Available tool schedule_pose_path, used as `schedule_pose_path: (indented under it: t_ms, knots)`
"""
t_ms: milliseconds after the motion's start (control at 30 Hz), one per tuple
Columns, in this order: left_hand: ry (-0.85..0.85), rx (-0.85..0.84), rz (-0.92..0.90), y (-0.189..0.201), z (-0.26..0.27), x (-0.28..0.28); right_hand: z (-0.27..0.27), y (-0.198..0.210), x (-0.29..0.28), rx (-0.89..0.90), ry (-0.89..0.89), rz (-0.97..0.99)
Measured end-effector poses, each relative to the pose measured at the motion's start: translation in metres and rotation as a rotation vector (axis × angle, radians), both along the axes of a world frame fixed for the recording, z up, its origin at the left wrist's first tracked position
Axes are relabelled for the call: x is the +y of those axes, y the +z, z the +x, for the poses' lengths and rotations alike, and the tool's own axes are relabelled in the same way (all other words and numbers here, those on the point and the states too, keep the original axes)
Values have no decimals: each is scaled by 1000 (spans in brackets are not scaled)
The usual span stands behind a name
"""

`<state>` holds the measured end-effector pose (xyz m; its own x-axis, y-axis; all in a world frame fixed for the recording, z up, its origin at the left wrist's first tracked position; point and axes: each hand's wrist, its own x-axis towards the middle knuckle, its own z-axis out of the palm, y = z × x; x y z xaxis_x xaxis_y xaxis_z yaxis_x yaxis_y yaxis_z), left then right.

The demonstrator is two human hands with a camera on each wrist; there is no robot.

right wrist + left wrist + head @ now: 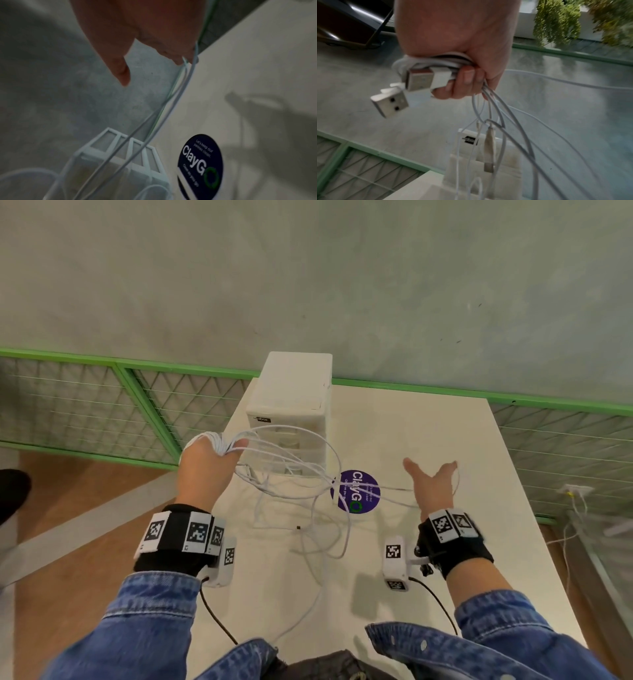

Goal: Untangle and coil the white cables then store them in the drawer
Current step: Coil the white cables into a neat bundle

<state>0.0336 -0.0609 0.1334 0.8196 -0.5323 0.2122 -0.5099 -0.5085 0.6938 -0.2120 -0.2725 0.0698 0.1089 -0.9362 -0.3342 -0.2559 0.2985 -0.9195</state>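
Observation:
My left hand (205, 460) is raised in front of the white drawer tower (294, 392) and grips a bundle of coiled white cables (219, 441). In the left wrist view its fingers (462, 82) curl round the coil, and two USB plugs (388, 105) stick out of the fist. Loose cable loops (308, 474) hang from it onto the table and trail toward me. My right hand (431, 481) hovers to the right with thumb and fingers spread. A cable strand (187, 81) runs over its fingertips (178, 59) back toward the tower (120, 155).
The white table (445, 559) carries a round purple ClayGo sticker (356, 491) just in front of the tower. A green mesh railing (102, 405) runs behind and to the left. More cables and a socket (575, 494) lie off the table's right edge.

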Motion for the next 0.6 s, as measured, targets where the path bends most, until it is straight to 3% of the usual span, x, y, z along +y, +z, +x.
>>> schedule_pose_path:
  t_ms: [233, 400, 600]
  knots:
    - [-210, 2, 52, 18, -47, -31, 17, -1, 15, 441, 556, 84]
    - [-262, 8, 13, 25, -66, -38, 24, -4, 37, 290, 888, -83]
    - [-320, -22, -12, 34, -64, -33, 40, -17, 50, 357, 988, -354]
